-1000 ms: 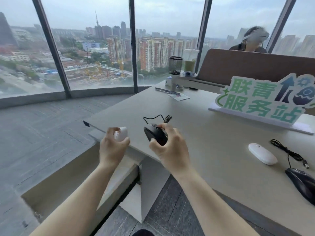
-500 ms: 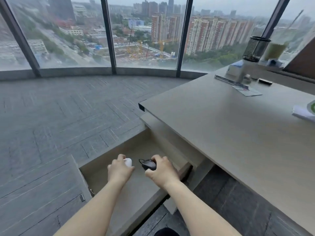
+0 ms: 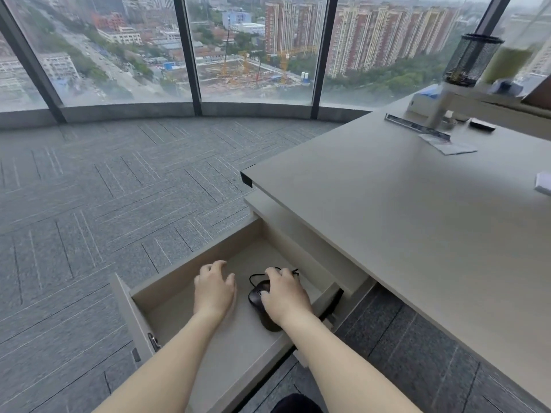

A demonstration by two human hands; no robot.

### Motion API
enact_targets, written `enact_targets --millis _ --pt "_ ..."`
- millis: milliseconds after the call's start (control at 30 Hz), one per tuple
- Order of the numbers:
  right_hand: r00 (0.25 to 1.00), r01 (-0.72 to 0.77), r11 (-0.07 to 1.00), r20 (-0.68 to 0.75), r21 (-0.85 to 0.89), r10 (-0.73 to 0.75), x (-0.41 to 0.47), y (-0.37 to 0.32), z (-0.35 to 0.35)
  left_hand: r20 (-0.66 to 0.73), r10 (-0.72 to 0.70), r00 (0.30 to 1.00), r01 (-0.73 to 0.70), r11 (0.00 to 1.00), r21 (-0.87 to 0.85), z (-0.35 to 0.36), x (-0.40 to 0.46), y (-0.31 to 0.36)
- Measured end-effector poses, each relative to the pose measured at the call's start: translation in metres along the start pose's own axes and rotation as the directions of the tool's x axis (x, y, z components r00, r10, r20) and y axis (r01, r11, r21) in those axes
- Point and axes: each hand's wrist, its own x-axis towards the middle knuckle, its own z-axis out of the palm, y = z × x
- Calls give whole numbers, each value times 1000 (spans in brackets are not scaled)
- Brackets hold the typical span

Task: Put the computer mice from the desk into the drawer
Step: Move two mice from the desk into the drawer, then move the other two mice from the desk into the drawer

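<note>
The open drawer [image 3: 190, 274] juts out under the desk [image 3: 417, 222], and both my hands are inside it. My right hand [image 3: 284, 296] lies over a black wired mouse [image 3: 257, 296] that rests on the drawer floor, its cable [image 3: 252, 278] looped behind it. My left hand [image 3: 214, 289] is cupped palm down on the drawer floor to the left, fingers slightly apart. The white mouse it carried is hidden under the palm. No other mice are in view.
The drawer's front panel [image 3: 126, 317] stands at the left with a lock fitting. A mesh pen holder [image 3: 471, 59], a ruler [image 3: 417, 128] and papers sit at the desk's far right. Grey carpet [image 3: 104, 189] runs to the windows.
Both hands went from above the desk edge down into the drawer with a mouse each. The black mouse now lies on the drawer floor; the white mouse is no longer visible.
</note>
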Motion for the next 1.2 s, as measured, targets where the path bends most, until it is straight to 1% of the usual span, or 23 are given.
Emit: enact_targets --millis 67,133,233,300,333,400,467,600,700,733,767,800,867,967,1033,1133,1200 --pt "988 87 993 -138 77 -75 -19 -1 -23 -95 125 988 -133 988 -79 -15 -6 25" --pt "950 173 972 -287 156 -123 -46 2 -52 -172 237 956 -264 952 -155 -27 -18 60" --pt "860 258 942 -495 215 -122 -94 20 -103 -254 382 889 -443 860 -255 -34 -53 129" --pt "790 277 934 -606 226 -87 -127 43 -135 -239 473 848 -529 787 -318 -28 -87 174" --pt "765 269 933 -642 240 -55 -143 58 -149 -205 519 830 -557 759 -337 -22 -105 195" --pt "711 222 935 -703 275 38 -178 98 -173 -83 602 794 -587 724 -361 2 -141 232" --pt "619 139 948 -772 287 143 -214 146 -191 50 672 739 -606 695 -387 35 -180 265" --pt "412 -111 947 -853 303 321 -286 247 -217 284 760 585 -624 645 -442 101 -260 319" --pt "243 -322 895 -887 309 393 -333 314 -229 426 775 467 -649 628 -431 145 -312 357" --pt "212 -389 863 -880 323 425 -345 333 -231 463 767 444 -658 630 -413 158 -326 368" --pt "206 -450 825 -858 343 470 -356 350 -233 493 756 431 -672 633 -385 171 -340 380" --pt "226 -504 786 -824 358 520 -365 363 -234 513 748 421 -691 631 -353 182 -351 390" --pt "302 -574 731 -735 368 607 -376 384 -234 521 745 416 -729 616 -298 202 -370 410" --pt "396 -585 719 -641 376 658 -380 408 -232 532 725 437 -781 600 -175 223 -392 438" --pt "432 -576 731 -623 365 652 -378 418 -229 547 703 454 -821 568 -49 236 -402 454" --pt "428 -577 750 -663 324 615 -377 427 -226 531 701 476 -853 515 85 254 -407 466" --pt "403 -535 765 -687 359 604 -379 430 -228 484 739 469 -868 488 95 262 -405 468"
